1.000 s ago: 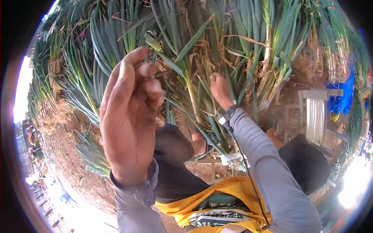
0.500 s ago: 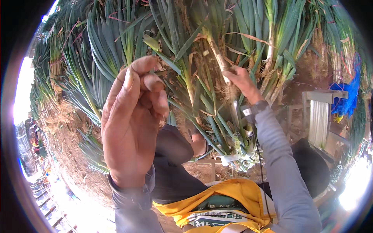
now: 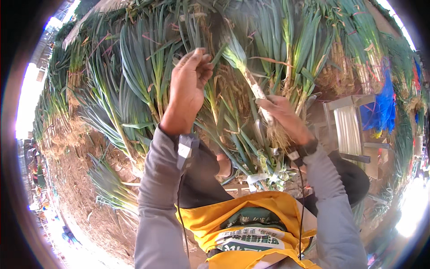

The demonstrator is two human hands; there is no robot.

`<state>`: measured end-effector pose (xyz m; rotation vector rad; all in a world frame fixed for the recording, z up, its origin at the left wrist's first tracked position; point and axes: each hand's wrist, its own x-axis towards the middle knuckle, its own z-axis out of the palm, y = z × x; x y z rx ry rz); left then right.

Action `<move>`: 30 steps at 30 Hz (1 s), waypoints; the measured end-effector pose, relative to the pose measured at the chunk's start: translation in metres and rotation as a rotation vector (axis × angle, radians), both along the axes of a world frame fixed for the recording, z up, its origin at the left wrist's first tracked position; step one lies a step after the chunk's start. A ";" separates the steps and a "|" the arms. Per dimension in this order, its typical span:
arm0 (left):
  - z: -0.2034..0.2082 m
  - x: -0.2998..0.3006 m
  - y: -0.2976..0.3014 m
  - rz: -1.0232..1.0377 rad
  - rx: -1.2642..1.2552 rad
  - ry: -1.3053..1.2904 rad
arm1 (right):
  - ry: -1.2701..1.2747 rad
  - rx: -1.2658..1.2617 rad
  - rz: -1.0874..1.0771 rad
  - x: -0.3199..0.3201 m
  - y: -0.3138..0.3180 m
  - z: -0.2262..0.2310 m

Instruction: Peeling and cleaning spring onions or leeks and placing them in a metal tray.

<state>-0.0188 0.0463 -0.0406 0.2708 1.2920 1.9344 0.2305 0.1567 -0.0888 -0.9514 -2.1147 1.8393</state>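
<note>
My right hand is closed around the lower white shank of a long green onion. The stalk slants up and to the left, its leaves away from me and its bushy roots hanging below the hand. Left of that stalk and farther forward, my left hand is raised over the laid-out onions with its fingers curled in. Whatever it may grip is hidden or too small to make out. Between my legs lies a pile of onion leaves and trimmings.
Rows of green onions cover the ground ahead, and a small loose bunch lies at left on bare soil. To the right stands a metal frame with white strands, beside blue plastic strips. A yellow apron covers my lap.
My left hand has moved forward, away from me and slightly right. My right hand, still gripping the onion, has come lower and nearer, and the roots show more.
</note>
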 end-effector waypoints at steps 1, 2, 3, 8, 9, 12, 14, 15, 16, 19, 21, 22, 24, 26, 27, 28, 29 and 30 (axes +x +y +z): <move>-0.004 -0.001 0.004 0.001 0.017 0.009 | 0.009 0.017 0.001 0.006 -0.007 0.032; -0.010 -0.001 0.008 0.019 -0.005 -0.039 | 0.022 -0.030 -0.013 0.015 -0.014 0.055; -0.013 0.000 0.010 0.042 -0.034 -0.084 | 0.038 -0.084 -0.021 0.023 -0.022 0.073; -0.019 0.021 0.034 -0.079 -0.122 -0.167 | 0.089 0.025 -0.025 0.074 -0.059 0.109; -0.021 0.024 0.036 -0.169 -0.032 -0.094 | 0.072 0.069 0.013 0.078 -0.066 0.106; -0.023 0.002 0.036 -0.406 -0.069 0.117 | 0.053 0.298 0.182 0.085 -0.087 0.085; -0.014 0.020 0.049 -0.203 0.265 -0.160 | 0.064 0.352 0.151 0.078 -0.087 0.046; -0.013 0.014 0.046 -0.255 0.275 -0.137 | 0.169 0.380 0.081 0.071 -0.086 0.007; -0.013 0.005 0.041 -0.300 0.284 -0.115 | 0.166 0.379 0.069 0.066 -0.089 -0.010; -0.004 0.021 0.043 -0.377 0.219 0.062 | -0.009 0.511 -0.044 0.063 -0.085 -0.048; 0.003 0.034 0.043 -0.452 0.143 0.330 | 0.033 0.449 -0.280 0.060 -0.082 -0.068; 0.011 0.049 0.043 -0.474 0.130 0.463 | 0.021 0.444 -0.275 0.065 -0.076 -0.080; 0.018 0.060 0.041 -0.496 0.157 0.568 | -0.051 0.432 -0.423 0.070 -0.055 -0.098; 0.028 0.067 0.039 -0.455 0.168 0.472 | -0.064 0.495 -0.468 0.080 -0.025 -0.115; 0.032 0.067 0.036 -0.421 0.182 0.380 | -0.074 0.557 -0.523 0.084 -0.013 -0.125; 0.031 0.057 0.022 -0.397 0.147 0.389 | -0.161 0.378 -0.548 0.071 -0.016 -0.111; 0.034 0.055 0.017 -0.364 0.136 0.359 | -0.121 0.369 -0.565 0.076 0.000 -0.122; 0.036 0.053 0.011 -0.329 0.122 0.331 | -0.081 0.357 -0.582 0.081 0.020 -0.138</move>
